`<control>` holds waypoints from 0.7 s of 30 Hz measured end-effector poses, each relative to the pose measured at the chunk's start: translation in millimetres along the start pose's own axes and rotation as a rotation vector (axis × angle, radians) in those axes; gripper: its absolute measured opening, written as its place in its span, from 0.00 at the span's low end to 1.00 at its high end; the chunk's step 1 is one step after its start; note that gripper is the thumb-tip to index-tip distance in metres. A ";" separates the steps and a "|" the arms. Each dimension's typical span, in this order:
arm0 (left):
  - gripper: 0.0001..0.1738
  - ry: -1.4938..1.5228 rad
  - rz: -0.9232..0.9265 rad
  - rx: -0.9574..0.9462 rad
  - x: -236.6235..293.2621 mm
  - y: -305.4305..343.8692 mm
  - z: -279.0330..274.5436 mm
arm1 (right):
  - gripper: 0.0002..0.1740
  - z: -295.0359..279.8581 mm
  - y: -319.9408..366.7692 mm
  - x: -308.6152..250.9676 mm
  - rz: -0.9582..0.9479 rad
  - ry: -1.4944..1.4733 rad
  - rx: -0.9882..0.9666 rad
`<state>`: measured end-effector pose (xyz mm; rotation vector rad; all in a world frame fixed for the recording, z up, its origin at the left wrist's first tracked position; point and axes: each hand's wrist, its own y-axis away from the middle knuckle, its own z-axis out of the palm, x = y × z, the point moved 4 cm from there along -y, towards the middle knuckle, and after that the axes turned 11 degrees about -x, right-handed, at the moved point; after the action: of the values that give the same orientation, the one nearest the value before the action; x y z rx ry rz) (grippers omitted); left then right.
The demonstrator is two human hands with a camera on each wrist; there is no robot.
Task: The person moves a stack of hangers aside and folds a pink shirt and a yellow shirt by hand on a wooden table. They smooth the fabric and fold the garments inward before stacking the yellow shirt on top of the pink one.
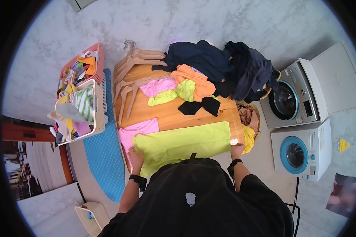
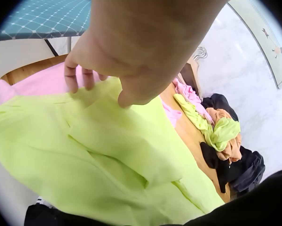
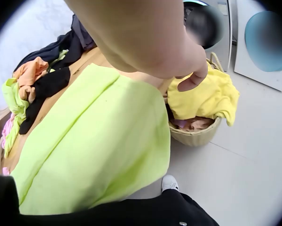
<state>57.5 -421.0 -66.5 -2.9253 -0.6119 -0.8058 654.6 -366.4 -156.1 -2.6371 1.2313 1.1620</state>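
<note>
From the head, we see the lime cloth (image 1: pixel 184 141) between our left hand (image 1: pixel 136 158) and right hand (image 1: pixel 237 150). From the left wrist, our loosely spread fingers (image 2: pixel 71 81) touch it; from the right, yellow cloth (image 3: pixel 204 100) lies beyond our hand, whose grip we cannot tell.

Left of the wooden table (image 1: pixel 166 114): blue ironing board (image 1: pixel 99 158), pink basket (image 1: pixel 101 57), white basket (image 1: pixel 100 122). Table far-left corner: wooden hangers (image 1: pixel 146 60). Table far edge: dark clothes (image 1: pixel 201 55). Right of table: woven basket (image 3: pixel 195 138) with yellow garment (image 3: pixel 206 94) draped over it; farther right, grey washer (image 1: pixel 303 93), white washer (image 1: pixel 322 150).
</note>
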 end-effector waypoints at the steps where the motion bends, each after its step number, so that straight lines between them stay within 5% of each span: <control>1: 0.27 -0.025 -0.150 0.030 -2.2 0.9 -2.2 | 0.19 0.9 3.8 6.1 0.002 -0.002 0.001; 5: 0.32 0.141 -0.322 -0.162 -5.4 -10.1 -3.9 | 0.28 30.9 7.0 46.7 0.129 -0.346 -0.062; 8: 0.33 0.109 -0.401 -0.337 -16.9 -22.1 1.5 | 0.32 21.6 29.0 16.0 0.221 -0.510 -0.127; 10: 0.32 0.238 -0.384 -0.500 -30.8 -32.6 18.7 | 0.36 14.3 36.3 -3.5 0.101 -0.395 -0.221; 15: 0.26 0.355 -0.219 -0.476 -29.1 -52.5 27.3 | 0.39 2.0 28.4 -6.1 -0.135 -0.179 -0.445; 21: 0.18 0.328 0.013 -0.356 -13.8 -100.0 11.7 | 0.21 -11.6 11.1 -38.4 -0.165 0.194 -0.462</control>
<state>13.9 -332.2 -89.4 -2.9788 -0.4605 -1.4907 638.5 -352.2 -120.4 -3.1762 0.8171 1.3212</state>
